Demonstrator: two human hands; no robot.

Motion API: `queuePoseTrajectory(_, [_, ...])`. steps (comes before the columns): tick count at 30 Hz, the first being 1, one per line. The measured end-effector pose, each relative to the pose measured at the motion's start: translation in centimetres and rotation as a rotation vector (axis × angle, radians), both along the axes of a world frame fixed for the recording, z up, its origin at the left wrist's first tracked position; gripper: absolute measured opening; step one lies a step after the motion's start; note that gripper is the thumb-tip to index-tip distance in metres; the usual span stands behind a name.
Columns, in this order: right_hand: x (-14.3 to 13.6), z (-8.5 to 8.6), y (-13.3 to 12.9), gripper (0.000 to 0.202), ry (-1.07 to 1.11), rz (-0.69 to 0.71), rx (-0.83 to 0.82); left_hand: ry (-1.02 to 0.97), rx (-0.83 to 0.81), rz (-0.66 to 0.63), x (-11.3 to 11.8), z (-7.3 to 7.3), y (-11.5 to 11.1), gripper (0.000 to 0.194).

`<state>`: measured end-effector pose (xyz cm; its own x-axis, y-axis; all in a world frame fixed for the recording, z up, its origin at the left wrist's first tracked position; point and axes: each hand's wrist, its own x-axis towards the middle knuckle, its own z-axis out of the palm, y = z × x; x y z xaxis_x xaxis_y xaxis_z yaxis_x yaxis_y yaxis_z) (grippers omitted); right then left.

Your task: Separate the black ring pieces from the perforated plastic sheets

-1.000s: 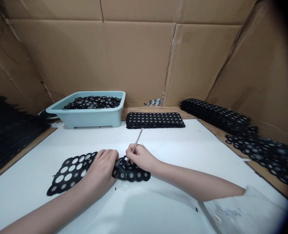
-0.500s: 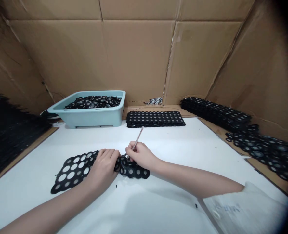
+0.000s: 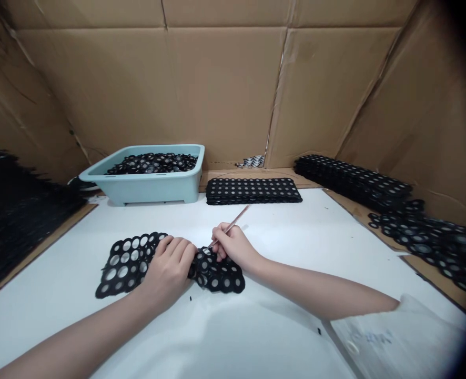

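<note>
Head view shows the left hand (image 3: 169, 267) pressing a black perforated sheet (image 3: 128, 260) flat mid-desk (image 3: 280, 231), fingers released, while the right hand (image 3: 235, 246) fingers pinch a thin stick (image 3: 233, 225) touching it.

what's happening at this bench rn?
A person is working on a black perforated sheet lying on a white table. The left hand presses down on the sheet's middle, while the right hand holds a thin stick with its tip at the sheet. A teal tub of black rings sits behind, beside a neat stack of sheets; more stacks and loose rings lie to the right.
</note>
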<state>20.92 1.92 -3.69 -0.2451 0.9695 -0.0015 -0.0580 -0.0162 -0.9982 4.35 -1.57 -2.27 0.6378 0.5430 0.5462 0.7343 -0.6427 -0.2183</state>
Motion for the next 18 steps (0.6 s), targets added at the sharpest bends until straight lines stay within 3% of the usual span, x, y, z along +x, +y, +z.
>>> queuePoseTrajectory(10, [-0.21, -0.17, -0.05, 0.016, 0.072, 0.039, 0.024, 0.022, 0.116, -0.106, -0.42, -0.01, 0.30, 0.022])
queuePoseTrajectory(18, [-0.25, 0.27, -0.17, 0.010, 0.253, -0.058, -0.071, -0.004, 0.085, -0.114, -0.91, 0.00, 0.43, 0.020])
